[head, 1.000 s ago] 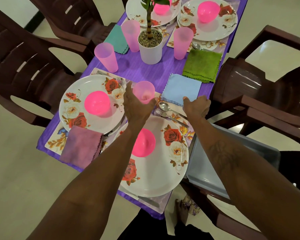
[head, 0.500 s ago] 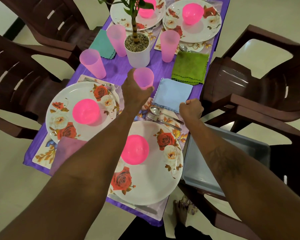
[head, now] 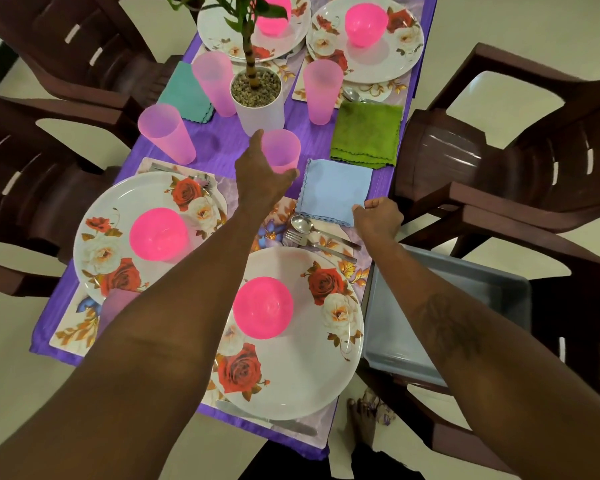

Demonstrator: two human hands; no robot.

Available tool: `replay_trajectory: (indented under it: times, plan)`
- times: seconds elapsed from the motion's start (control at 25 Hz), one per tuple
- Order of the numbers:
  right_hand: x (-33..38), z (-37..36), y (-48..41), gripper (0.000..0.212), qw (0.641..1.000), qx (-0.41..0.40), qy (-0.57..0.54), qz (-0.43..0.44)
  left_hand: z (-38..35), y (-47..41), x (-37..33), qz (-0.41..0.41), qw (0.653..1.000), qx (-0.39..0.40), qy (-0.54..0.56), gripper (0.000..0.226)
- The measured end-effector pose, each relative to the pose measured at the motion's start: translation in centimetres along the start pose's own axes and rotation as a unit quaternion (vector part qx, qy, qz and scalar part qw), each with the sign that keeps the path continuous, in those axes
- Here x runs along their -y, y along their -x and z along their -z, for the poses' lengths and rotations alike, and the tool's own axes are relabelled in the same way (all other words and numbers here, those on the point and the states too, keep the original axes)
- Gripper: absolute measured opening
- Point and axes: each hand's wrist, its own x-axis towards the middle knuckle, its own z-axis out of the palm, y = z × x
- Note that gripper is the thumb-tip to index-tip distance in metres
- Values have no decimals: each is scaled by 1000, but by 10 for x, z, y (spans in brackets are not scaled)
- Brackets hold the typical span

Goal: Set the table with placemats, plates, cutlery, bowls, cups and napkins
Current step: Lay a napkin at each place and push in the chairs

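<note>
Cup (head: pixel 280 150) in left hand (head: pixel 261 177) beside napkin (head: pixel 336 189)

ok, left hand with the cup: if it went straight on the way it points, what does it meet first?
Most likely the white plant pot: the left hand, gripping the pink cup, points up the table at it, and they look close. Depth is unclear, so the gap could be larger.

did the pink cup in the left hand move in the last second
Yes. The left hand has carried the pink cup away from the spoon and toward the white plant pot.
</note>
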Motion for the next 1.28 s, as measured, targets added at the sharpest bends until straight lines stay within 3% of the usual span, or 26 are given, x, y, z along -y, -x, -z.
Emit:
replay_trajectory:
  times: [0.24, 0.36, 0.48, 0.56, 0.64, 0.76, 0.84, 1.0, 1.28]
  plan:
    - [0, 1, 4, 18, 1000, 11, 10, 20, 5, 9, 10, 12, 1000, 12, 17, 120]
    - [-4, 4, 3, 22, 999, 15, 13, 32, 8, 22, 20, 48, 999, 1, 23, 113]
    - [-8, 6, 3, 24, 999, 22, 2, 35, 12, 41, 31, 101, 993, -37, -37, 61]
    - [-8, 7, 3, 25, 999, 20, 0, 39, 11, 55, 31, 85, 991, -36, -93, 27]
    - [-8, 8, 3, 24, 999, 14, -1, 38, 3, 69, 29, 43, 994, -20, -95, 16]
    - [-7, 9, 3, 23, 1000, -1, -23, 3, -13, 78, 25, 19, 998, 27, -60, 17]
    - [-6, 10, 0, 22, 999, -9, -44, -21, -21, 77, 20, -12, 992, 79, -94, 25]
    - [-5, 8, -2, 23, 998, -13, -54, -30, -33, 72, 6, -68, 959, 184, -204, 42]
    - [-1, 5, -7, 22, 997, -21, -66, -46, -43, 53, 2, -98, 914, 303, -251, 48]
